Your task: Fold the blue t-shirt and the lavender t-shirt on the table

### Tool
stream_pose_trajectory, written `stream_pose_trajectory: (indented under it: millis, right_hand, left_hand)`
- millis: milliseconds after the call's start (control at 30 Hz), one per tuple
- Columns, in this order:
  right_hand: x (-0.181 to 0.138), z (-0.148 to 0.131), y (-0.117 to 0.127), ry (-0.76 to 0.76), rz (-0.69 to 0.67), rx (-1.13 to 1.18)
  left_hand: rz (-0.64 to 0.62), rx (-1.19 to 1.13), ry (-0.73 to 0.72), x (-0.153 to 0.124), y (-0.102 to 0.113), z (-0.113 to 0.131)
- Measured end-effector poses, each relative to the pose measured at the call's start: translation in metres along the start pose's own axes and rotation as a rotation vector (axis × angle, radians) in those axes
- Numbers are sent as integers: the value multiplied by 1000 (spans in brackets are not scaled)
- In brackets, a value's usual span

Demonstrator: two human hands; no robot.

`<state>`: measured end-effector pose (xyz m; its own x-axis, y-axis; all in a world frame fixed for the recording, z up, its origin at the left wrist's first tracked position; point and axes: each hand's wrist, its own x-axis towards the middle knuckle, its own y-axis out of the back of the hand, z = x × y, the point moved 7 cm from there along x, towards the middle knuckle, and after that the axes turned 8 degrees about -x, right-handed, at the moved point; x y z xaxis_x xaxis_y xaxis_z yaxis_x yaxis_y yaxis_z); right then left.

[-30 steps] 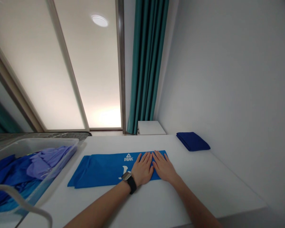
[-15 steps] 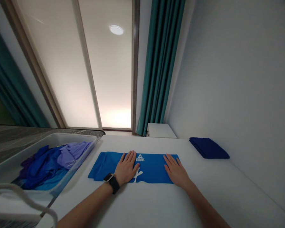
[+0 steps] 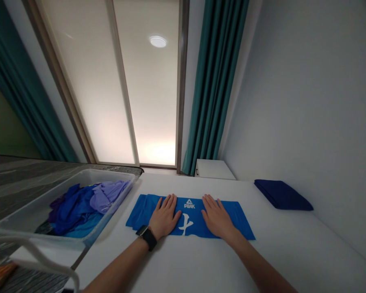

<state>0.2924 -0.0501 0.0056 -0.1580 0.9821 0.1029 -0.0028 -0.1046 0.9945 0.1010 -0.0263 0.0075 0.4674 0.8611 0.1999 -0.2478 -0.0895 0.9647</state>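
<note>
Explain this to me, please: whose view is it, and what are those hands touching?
There is no machine: these are a person's two bare hands, filmed by a camera worn on the head and looking forward and down. The left hand, below which sits a black watch, and the right hand lie flat on a blue garment with white print. Neither grips it. It lies folded on a white table, with a dark blue folded cloth farther right. At left, a translucent tub holds rumpled clothes.
</note>
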Motion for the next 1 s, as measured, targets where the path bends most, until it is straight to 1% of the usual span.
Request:
stream_pose_trajectory:
  millis: [67,100,167,300,400,500,667,767,833,1000]
  right_hand:
    - [8,-35,4,82,32,39]
    - [11,-47,4,99,41,55]
    - [16,-61,-1,108,43,73]
    - [19,-59,-15,90,-1,85]
    - [18,-56,-17,87,-6,84]
    - [17,-57,-16,79,-23,86]
    - [17,-59,-15,75,-76,88]
    - [17,-58,-15,71,-100,89]
    - [17,-58,-15,67,-99,88]
    - [17,-58,-16,63,-106,69]
  left_hand:
    - [13,5,-6,0,0,0]
    - [23,7,-10,0,0,0]
    - [37,9,-19,-1,-1,0]
    - [43,3,-16,0,-3,-1]
    - [42,4,20,-2,-1,-10]
    - [39,26,66,-9,5,-31]
    - [4,62,123,-30,17,-73]
    - [-25,90,190,-40,21,-91]
    - [-31,103,221,-43,23,-95]
    - [-30,115,259,-43,23,-95]
